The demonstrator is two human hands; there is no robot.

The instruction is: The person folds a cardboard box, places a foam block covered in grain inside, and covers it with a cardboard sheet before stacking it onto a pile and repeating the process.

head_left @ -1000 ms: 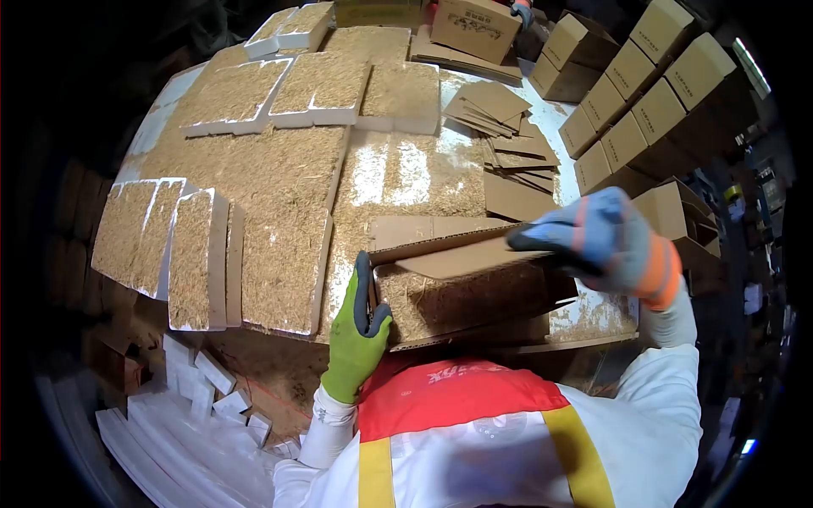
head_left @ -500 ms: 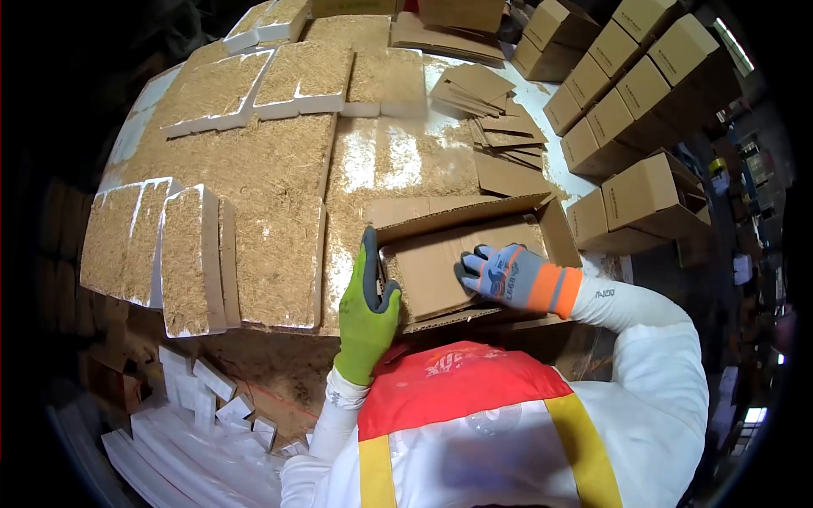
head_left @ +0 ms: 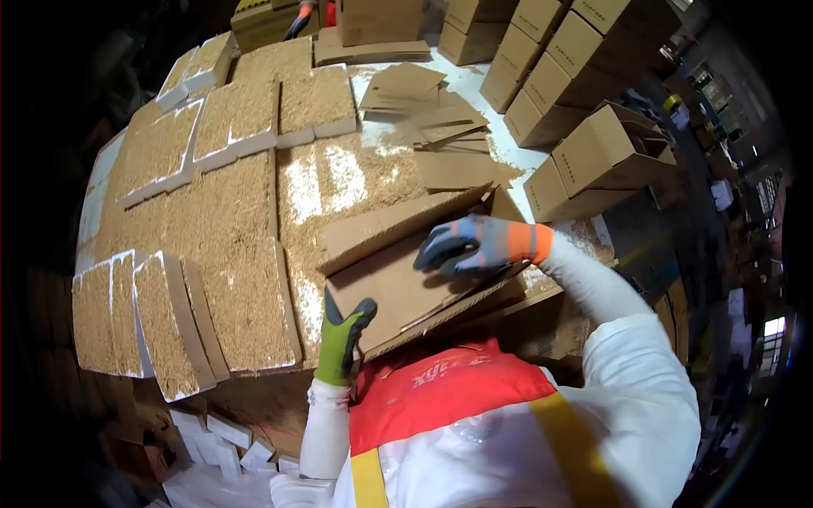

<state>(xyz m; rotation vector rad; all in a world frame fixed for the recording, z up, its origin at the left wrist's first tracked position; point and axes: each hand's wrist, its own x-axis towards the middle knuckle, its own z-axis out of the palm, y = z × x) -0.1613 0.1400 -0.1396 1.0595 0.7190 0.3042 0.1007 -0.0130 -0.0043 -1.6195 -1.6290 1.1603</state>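
An open cardboard box [head_left: 398,227] lies tilted in front of my body at the table's near edge, a flat cardboard sheet [head_left: 385,284] inside it. My left hand [head_left: 343,334], in a green glove with dark fingers, grips the box's left end, thumb on the inner side. Above the sheet hovers my right hand [head_left: 466,245], in a grey and orange glove. Its fingers are bent and somewhat apart, and I see nothing held in them.
Straw-coated white-edged blocks [head_left: 224,203] cover the table's left side. Loose cardboard pieces [head_left: 453,140] lie beyond the box. Several closed cartons [head_left: 550,89] and one open carton [head_left: 593,157] stand at right. Another person's gloved hand [head_left: 301,21] shows at the far edge. White offcuts [head_left: 212,444] lie below left.
The view has shifted, so the table appears further left. The box has tilted, its right end higher. My right hand has lifted off the sheet; my left stays at the box's left end.
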